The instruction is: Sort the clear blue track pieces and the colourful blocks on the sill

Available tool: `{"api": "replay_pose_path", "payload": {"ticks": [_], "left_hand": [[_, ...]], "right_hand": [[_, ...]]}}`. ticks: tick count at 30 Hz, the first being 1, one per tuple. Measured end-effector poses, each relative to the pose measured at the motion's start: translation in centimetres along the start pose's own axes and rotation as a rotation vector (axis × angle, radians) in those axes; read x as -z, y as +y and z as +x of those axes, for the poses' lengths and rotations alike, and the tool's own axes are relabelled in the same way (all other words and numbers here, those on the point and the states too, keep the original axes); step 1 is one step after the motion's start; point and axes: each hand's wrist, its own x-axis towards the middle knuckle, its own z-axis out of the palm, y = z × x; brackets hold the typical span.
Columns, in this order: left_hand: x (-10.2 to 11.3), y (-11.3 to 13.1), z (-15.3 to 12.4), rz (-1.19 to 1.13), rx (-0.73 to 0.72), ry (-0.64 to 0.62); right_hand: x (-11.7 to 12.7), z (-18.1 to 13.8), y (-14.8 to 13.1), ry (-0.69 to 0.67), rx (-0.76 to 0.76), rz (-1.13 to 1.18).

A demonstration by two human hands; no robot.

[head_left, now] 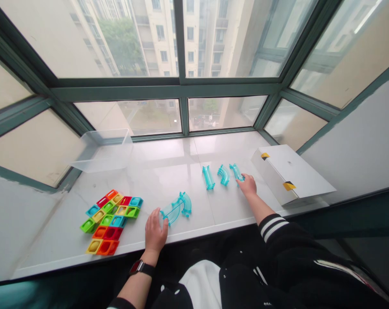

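My left hand [155,230] lies flat on the white windowsill, fingers spread, its fingertips touching a curved translucent teal track piece [177,207]. My right hand [247,185] reaches forward, fingers closed on the near end of the rightmost teal track piece [236,171]. To its left lie two more teal pieces, a short curved track piece [223,174] and a straight track piece [208,177], side by side. A cluster of several coloured blocks [110,216] in red, orange, yellow, green and blue sits left of my left hand.
A clear plastic tub [101,150] stands at the back left of the windowsill [168,171]. A white cardboard box [289,176] with yellow-black tape lies at the right. Window panes surround the sill on three sides. My lap is below the sill's front edge.
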Motion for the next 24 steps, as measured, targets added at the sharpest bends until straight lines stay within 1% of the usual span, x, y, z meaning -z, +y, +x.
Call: {"api": "replay_pose_path", "payload": {"ticks": [8,11,14,18,20,24], "left_hand": [[0.1,-0.1,0.0,0.014,-0.017,-0.011],[0.1,0.0,0.1,0.016,-0.016,-0.012],[0.2,0.1,0.1,0.016,-0.007,-0.012],[0.0,-0.1,0.0,0.049,-0.014,-0.012],[-0.2,-0.2,0.0,0.071,-0.026,0.001],[-0.3,-0.3,0.2,0.095,-0.065,0.026]], "right_hand": [[-0.1,-0.9,0.2,-0.024,-0.029,-0.005],[0.0,-1.7,0.4,0.001,-0.020,0.028],[-0.1,-3.2,1.3,0.033,-0.012,0.083],[-0.7,-6.1,3.0,0.065,-0.012,0.170],[-1.1,-7.8,3.7,0.093,0.034,0.184],[-1.9,-11.2,4.3,0.123,0.208,0.178]]}}
